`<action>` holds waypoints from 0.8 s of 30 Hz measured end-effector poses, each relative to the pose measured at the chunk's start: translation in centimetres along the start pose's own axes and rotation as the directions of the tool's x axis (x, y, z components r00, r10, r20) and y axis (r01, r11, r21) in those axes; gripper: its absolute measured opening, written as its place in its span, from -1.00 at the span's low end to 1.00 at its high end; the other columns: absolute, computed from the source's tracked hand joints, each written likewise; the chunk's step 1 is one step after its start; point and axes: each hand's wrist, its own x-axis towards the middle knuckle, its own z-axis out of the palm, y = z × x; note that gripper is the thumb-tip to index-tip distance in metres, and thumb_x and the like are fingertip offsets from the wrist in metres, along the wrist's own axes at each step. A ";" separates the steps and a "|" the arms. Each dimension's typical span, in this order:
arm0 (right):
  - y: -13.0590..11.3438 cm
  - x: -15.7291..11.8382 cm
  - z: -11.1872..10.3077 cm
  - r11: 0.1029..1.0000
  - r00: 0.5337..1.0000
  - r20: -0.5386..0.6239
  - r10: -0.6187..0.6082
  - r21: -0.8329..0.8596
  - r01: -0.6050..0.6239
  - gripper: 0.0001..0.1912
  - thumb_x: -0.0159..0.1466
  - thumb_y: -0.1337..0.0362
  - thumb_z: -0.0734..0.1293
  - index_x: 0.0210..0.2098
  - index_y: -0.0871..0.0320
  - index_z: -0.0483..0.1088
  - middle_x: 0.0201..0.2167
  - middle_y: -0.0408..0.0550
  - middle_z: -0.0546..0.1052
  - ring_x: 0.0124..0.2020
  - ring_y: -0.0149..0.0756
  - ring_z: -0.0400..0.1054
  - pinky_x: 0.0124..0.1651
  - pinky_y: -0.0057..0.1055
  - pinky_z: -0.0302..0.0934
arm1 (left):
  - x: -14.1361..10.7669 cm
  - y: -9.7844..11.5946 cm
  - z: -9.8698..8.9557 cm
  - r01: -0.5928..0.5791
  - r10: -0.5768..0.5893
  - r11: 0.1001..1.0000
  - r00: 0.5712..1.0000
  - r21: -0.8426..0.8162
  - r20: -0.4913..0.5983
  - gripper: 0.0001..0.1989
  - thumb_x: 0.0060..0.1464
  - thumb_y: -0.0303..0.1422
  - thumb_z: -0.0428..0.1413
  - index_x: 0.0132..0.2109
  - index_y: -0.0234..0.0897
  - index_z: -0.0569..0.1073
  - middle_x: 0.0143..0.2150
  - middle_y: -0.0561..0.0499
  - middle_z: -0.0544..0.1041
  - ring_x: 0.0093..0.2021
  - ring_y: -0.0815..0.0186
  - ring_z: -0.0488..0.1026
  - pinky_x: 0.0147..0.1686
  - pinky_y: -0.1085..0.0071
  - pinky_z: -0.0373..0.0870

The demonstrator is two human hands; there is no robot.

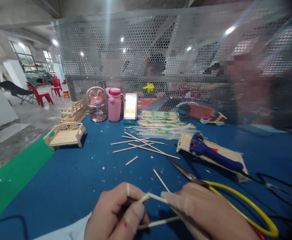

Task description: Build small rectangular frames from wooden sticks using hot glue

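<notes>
Near the front edge of the view, my left hand (pixel 118 211) pinches thin wooden sticks (pixel 158 198) that meet at a joint just beyond its fingertips. My right hand (pixel 198 206) is closed on the right side of the same sticks, its fingers pressed together. A lower stick (pixel 163 221) runs between the two hands. Another stick (pixel 161 180) slants up from behind my right fingers. Scissors with yellow handles (pixel 246 203) lie beside and partly behind my right hand. Loose sticks (pixel 140 145) lie crossed farther back, with one short piece (pixel 131 160).
A blue glue gun (pixel 216 155) rests on a stick-built piece (pixel 231 154) at right, its cable trailing. Small wooden furniture (pixel 67 136) stands left. Behind are pink bottles (pixel 114 106), bundled sticks (pixel 161 121) and a perforated screen (pixel 125 50), with people beyond.
</notes>
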 end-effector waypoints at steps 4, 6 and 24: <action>-0.2 0.8 -0.4 0.996 0.999 -0.048 -0.018 -0.084 0.014 -0.78 0.28 0.35 0.11 -0.17 0.09 0.35 -0.51 -0.15 0.49 -0.51 -0.44 0.36 -0.38 -0.52 0.25 | 0.3 -0.1 0.0 0.006 -0.004 0.999 0.999 -0.037 0.034 -0.78 0.10 -0.25 -0.02 -0.37 -0.31 0.37 -0.48 0.01 0.48 -0.53 0.45 0.28 -0.50 0.55 0.19; -0.3 1.0 -0.5 0.993 0.998 -0.065 0.000 -0.117 -0.008 -0.79 0.27 0.36 0.13 -0.19 0.10 0.35 -0.48 -0.15 0.50 -0.49 -0.43 0.37 -0.34 -0.52 0.26 | 0.3 -0.1 0.0 0.009 -0.006 0.998 0.999 -0.059 0.049 -0.80 0.09 -0.26 -0.02 -0.33 -0.31 0.37 -0.45 0.00 0.49 -0.50 0.44 0.31 -0.47 0.54 0.21; -0.3 1.2 -1.1 0.992 0.998 -0.059 -0.039 -0.125 0.032 -0.78 0.27 0.39 0.10 -0.18 0.10 0.31 -0.51 -0.17 0.43 -0.49 -0.41 0.31 -0.27 -0.43 0.21 | 0.4 0.1 0.0 0.014 -0.010 0.996 0.999 -0.093 0.037 -0.88 0.03 -0.37 0.05 -0.32 -0.32 0.44 -0.44 0.00 0.56 -0.45 0.41 0.44 -0.42 0.58 0.29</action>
